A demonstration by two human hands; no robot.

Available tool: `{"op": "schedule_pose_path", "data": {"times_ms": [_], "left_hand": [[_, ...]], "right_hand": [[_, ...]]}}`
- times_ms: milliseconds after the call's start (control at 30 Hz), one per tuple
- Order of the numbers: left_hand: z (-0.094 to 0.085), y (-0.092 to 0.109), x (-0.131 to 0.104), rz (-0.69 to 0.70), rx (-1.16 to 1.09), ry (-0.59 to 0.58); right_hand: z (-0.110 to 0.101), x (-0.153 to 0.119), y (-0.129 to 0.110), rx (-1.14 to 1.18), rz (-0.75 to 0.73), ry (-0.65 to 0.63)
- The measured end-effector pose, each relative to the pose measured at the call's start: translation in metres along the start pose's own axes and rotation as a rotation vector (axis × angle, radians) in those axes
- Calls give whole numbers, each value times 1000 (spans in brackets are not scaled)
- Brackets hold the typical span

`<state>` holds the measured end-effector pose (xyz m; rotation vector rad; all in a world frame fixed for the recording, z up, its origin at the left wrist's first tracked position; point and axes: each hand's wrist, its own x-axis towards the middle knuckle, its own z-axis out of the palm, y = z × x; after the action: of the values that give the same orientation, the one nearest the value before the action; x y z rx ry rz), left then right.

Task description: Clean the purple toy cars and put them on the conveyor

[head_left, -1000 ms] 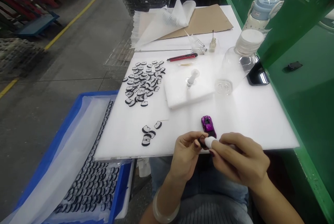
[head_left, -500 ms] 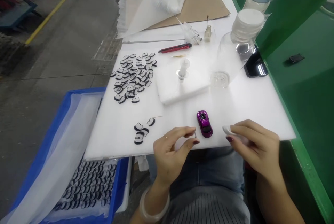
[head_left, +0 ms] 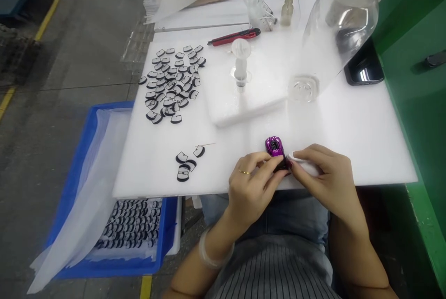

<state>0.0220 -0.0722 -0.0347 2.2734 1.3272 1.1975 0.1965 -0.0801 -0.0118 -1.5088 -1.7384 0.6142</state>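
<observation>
A purple toy car point(head_left: 274, 144) lies near the front edge of the white table. My left hand point(head_left: 256, 180) is closed in a pinch at the car's near end and covers part of it; whatever is between the fingertips is hidden. Just right of the car, my right hand point(head_left: 325, 171) is closed on a white cloth point(head_left: 303, 165), its fingertips close to my left ones. Several small black-edged clear parts point(head_left: 183, 172) lie left of my hands, with a larger scattered group point(head_left: 174, 83) behind them.
A foam block point(head_left: 251, 106) with a small clear dispenser point(head_left: 240, 69) stands mid-table. Behind are a red cutter point(head_left: 235, 37) and small bottle point(head_left: 287, 9). A large clear bottle point(head_left: 325, 43) and black phone point(head_left: 365, 67) are at right. Below left, a blue tray point(head_left: 163, 238) holds parts.
My left hand has moved right from beside the car onto its near end. My right hand has come left, bringing the cloth close to the car. The view has shifted.
</observation>
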Motion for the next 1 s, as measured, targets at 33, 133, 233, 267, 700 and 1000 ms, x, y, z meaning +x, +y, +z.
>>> {"op": "schedule_pose_path", "data": {"times_ms": [33,133,233,267,700,1000], "left_hand": [[-1,0,0,-17,-8,-4],[-5,-2,2,-102,-52,-28],[-8,-3,4,-170,-92,-66],[-9,-4,5,-179,-100,-75],[-13,-5,14,-218,-144,-221],[-20,-19,24,-117,-133,-455]], "right_hand": [[-1,1,0,3,11,-30],[-2,4,0,2,42,-72],[-3,5,-1,4,53,-87],[-3,5,-1,6,51,-87],[-4,10,-2,-20,76,-151],[3,-5,9,-139,-337,138]]}}
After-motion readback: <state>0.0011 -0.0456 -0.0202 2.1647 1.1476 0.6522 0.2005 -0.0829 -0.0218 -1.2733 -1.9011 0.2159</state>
